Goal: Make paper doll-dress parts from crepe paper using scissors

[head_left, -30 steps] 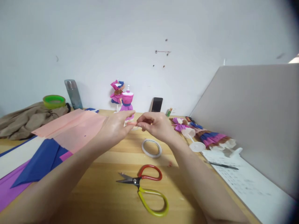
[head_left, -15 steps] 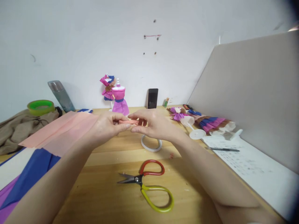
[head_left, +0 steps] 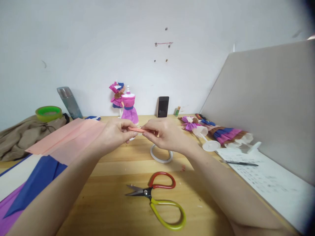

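Between my two hands runs a narrow folded strip of peach crepe paper (head_left: 137,130), held level above the table. My left hand (head_left: 118,132) pinches its left end between thumb and fingers. The right end is pinched in my right hand (head_left: 164,132). Below my right hand a roll of white tape (head_left: 161,158) lies flat. Nearer to me are scissors (head_left: 147,192) with one red and one yellow handle, their blades slightly apart. Behind the hands stands a small dress form (head_left: 129,105) in a pink and purple paper dress with a blue belt.
Peach paper sheets (head_left: 64,136) and blue paper (head_left: 40,180) lie at the left, beside a brown cloth (head_left: 19,137), a green tape roll (head_left: 48,114) and a bottle (head_left: 70,103). A phone (head_left: 163,107) leans on the wall. Paper dresses (head_left: 227,135), a pen (head_left: 242,163) and a written sheet (head_left: 261,177) lie right.
The view has shifted slightly. My right fingers have closed more tightly on the strip's end, and the strip now looks flatter and narrower between the hands.
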Tool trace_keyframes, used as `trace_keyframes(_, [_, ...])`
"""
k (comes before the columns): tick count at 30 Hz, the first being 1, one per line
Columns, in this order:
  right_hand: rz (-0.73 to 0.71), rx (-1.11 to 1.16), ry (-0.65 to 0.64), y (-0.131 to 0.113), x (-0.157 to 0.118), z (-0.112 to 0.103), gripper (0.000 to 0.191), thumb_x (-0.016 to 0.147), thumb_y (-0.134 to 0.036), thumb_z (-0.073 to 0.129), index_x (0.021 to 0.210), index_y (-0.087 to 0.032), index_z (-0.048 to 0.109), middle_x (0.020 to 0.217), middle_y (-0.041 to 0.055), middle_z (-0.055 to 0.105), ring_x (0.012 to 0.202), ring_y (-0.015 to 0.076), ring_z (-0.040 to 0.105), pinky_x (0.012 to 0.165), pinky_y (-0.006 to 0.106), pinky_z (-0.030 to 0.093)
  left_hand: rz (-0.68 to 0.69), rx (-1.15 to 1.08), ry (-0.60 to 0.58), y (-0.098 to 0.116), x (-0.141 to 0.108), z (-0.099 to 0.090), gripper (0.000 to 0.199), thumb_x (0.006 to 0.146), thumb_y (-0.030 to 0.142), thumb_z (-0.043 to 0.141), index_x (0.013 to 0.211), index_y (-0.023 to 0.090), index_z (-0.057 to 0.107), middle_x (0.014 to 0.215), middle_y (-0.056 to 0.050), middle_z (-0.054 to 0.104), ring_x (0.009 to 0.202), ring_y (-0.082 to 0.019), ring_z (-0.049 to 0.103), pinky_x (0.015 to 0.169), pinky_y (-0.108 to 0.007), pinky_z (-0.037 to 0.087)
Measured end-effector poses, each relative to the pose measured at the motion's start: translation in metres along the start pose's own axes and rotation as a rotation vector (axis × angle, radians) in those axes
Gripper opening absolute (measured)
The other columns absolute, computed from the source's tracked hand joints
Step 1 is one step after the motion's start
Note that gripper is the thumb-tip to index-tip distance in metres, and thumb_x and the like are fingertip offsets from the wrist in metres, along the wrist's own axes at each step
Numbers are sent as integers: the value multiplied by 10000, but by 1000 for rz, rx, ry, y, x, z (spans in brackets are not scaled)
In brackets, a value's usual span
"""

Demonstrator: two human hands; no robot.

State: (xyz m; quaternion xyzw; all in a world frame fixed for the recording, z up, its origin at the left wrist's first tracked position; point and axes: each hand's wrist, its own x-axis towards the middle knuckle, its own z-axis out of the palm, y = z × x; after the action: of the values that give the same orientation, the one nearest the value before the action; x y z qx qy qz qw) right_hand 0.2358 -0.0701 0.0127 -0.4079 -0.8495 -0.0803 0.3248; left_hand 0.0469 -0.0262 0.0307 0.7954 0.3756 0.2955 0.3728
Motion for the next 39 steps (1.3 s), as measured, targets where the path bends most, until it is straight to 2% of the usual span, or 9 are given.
trace_keyframes(5, [31,-24,46,-3,0,0,289,933,-249,490,724,-140,657,588,18,602,535,107,494,537,236,292,-19,-47,133,2,-1,2,103,696,249,670,669,175,736,519,14,591,476,-88,493,459,-195,412])
trace_keyframes(8, [46,-20,81,-3,-1,1,286,939,-256,493,763,-136,685,600,28,627,535,108,517,540,238,304,-74,-96,161,3,0,3,89,689,248,696,678,166,730,503,15,586,457,-92,501,454,-207,424])
trace_keyframes(13, [50,-45,110,0,-1,0,244,916,-206,514,768,-147,698,625,32,657,553,112,550,546,237,323,-96,-196,-16,0,1,0,247,689,245,733,918,154,741,647,-15,666,540,-108,567,509,-229,470])
trace_keyframes(17, [32,-79,127,0,-1,0,256,932,-222,498,792,-155,703,657,38,680,572,118,569,548,235,340,-74,-235,-33,-4,2,0,429,678,286,770,1069,135,677,719,-36,696,574,-122,597,550,-258,509])
trace_keyframes(21, [-21,-98,137,-1,-1,0,244,940,-213,481,879,-154,710,725,55,701,624,132,602,563,232,371,-57,-287,-110,-7,2,-2,359,766,476,684,884,137,705,842,-81,716,617,-127,634,575,-263,541])
trace_keyframes(25, [-73,-92,126,2,-2,0,269,957,-241,456,904,-179,712,759,55,700,633,132,592,557,230,380,-77,-275,-179,-11,2,-6,372,773,503,674,716,135,687,728,-63,692,543,-101,597,506,-216,495])
trace_keyframes(31, [-37,137,77,5,0,-3,164,909,-231,562,980,-158,691,768,36,706,611,110,584,580,221,417,-48,-264,-191,-13,2,-7,358,773,490,674,689,142,667,628,-30,640,495,-91,564,465,-202,450])
trace_keyframes(34, [-41,133,97,6,0,-5,151,901,-223,571,864,-152,699,675,19,666,581,106,558,568,219,406,-56,-269,-199,-11,1,-6,402,768,522,669,648,139,643,550,-11,589,473,-88,543,449,-196,431])
trace_keyframes(39, [-65,108,101,9,-1,-4,150,891,-187,571,822,-146,698,656,19,658,565,104,547,567,220,400,-64,-357,-190,-14,3,-6,440,780,561,641,700,129,642,639,-28,633,478,-77,553,432,-182,420])
